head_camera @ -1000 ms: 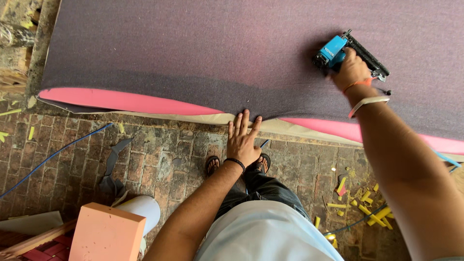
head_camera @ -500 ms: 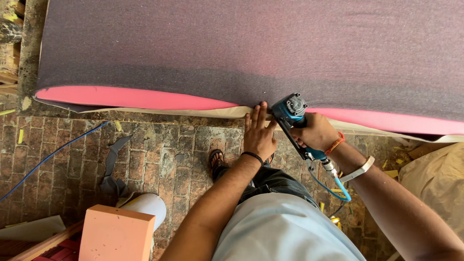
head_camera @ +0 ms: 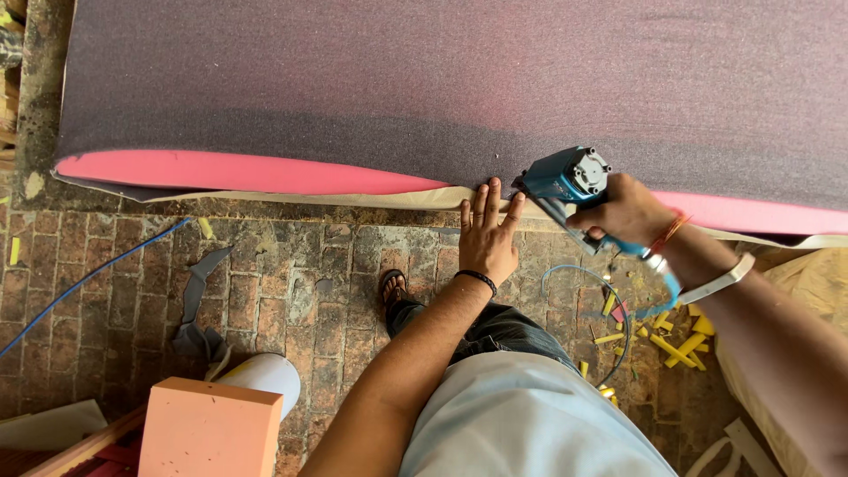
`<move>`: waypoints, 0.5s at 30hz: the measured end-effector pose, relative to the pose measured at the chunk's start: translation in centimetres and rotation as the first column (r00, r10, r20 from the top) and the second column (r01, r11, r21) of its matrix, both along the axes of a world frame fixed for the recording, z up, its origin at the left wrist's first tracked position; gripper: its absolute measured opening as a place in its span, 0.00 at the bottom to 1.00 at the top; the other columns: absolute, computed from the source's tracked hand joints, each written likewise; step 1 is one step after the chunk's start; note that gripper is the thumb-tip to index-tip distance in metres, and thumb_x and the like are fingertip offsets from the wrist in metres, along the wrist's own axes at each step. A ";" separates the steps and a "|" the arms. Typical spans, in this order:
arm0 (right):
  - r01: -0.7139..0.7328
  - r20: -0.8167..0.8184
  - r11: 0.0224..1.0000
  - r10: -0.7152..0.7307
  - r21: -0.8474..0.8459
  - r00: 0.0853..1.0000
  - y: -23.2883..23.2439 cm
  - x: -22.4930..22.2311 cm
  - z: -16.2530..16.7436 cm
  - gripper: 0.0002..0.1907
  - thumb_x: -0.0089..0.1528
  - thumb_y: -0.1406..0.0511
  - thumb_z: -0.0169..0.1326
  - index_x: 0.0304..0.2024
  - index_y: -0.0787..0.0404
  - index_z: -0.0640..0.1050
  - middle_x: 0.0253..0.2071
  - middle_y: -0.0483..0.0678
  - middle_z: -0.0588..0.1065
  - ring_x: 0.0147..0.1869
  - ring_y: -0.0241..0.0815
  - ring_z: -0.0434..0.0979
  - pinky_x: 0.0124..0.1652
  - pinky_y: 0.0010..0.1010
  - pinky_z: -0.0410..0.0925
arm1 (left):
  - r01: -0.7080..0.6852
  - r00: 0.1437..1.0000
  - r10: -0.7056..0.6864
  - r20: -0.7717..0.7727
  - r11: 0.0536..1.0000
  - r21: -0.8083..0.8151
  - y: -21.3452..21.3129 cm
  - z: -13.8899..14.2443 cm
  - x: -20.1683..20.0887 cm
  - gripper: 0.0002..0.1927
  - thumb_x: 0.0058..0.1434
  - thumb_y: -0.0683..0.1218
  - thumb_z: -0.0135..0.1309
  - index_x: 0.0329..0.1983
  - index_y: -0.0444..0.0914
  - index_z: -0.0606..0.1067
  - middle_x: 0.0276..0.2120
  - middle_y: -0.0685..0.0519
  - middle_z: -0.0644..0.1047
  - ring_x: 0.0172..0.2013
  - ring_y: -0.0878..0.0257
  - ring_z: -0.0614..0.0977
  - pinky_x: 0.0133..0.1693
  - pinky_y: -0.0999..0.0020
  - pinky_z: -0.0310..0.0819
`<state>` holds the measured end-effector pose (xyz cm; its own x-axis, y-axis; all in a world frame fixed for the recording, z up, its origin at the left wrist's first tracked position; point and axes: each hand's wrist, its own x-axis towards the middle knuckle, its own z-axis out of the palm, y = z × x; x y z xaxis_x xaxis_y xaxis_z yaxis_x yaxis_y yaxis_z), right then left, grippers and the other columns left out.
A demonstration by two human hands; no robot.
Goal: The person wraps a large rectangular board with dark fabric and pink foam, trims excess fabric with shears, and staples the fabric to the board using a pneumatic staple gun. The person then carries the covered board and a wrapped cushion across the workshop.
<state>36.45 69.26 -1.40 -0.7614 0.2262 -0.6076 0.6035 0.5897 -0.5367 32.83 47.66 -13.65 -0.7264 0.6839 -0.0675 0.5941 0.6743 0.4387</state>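
A wide panel covered in dark grey fabric (head_camera: 424, 79) fills the top of the view, with pink foam (head_camera: 238, 172) showing along its lower edge. My left hand (head_camera: 486, 234) lies flat with fingers spread, pressing the fabric down at that edge. My right hand (head_camera: 629, 212) grips a blue pneumatic staple gun (head_camera: 565, 181), its nose set against the edge just right of my left fingertips. A thin blue air hose (head_camera: 609, 291) trails down from the gun.
Brick floor (head_camera: 291, 283) below, with an orange foam block (head_camera: 212, 428) at lower left, a white cylinder (head_camera: 261, 371), grey fabric scraps (head_camera: 199, 300), a blue cord (head_camera: 88, 278), and yellow foam offcuts (head_camera: 671, 340) at right. My sandalled foot (head_camera: 393, 287) is under the panel's edge.
My right hand brought the staple gun down from the top of the fabric to the lower edge beside my left hand. The left hand stayed pressed on the edge.
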 end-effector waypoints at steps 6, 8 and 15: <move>-0.524 0.271 0.727 0.449 0.442 0.851 1.3 -5.0 1.7 0.13 0.55 0.58 0.61 0.37 0.60 0.82 0.28 0.53 0.81 0.31 0.48 0.83 0.34 0.41 0.76 | 0.013 1.000 -0.013 0.004 1.000 -0.021 0.1 0.0 -0.5 0.49 0.53 0.47 0.64 0.77 0.55 0.54 0.79 0.43 0.41 0.78 0.49 0.43 0.74 0.46 0.32; -0.564 0.344 0.688 0.448 0.456 0.825 1.0 -6.1 1.2 0.15 0.56 0.57 0.61 0.37 0.61 0.81 0.29 0.56 0.81 0.33 0.49 0.83 0.35 0.42 0.77 | -0.005 0.999 0.006 -0.031 1.000 0.012 0.2 -0.3 -0.5 0.50 0.53 0.46 0.64 0.77 0.55 0.53 0.78 0.43 0.41 0.77 0.49 0.44 0.74 0.46 0.32; -0.586 0.281 0.689 0.515 0.427 0.810 2.3 -7.0 -0.6 0.17 0.53 0.57 0.63 0.34 0.64 0.82 0.29 0.57 0.80 0.34 0.52 0.82 0.38 0.44 0.76 | -0.004 1.000 0.004 0.012 1.000 0.007 0.3 -1.0 -0.7 0.52 0.54 0.45 0.63 0.79 0.56 0.49 0.78 0.43 0.40 0.77 0.49 0.42 0.75 0.46 0.31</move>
<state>29.40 71.53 -2.04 -0.7655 0.0736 -0.6393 0.1288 0.9909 -0.0402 32.18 48.01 -14.65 -0.7284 0.6814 -0.0714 0.5859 0.6735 0.4508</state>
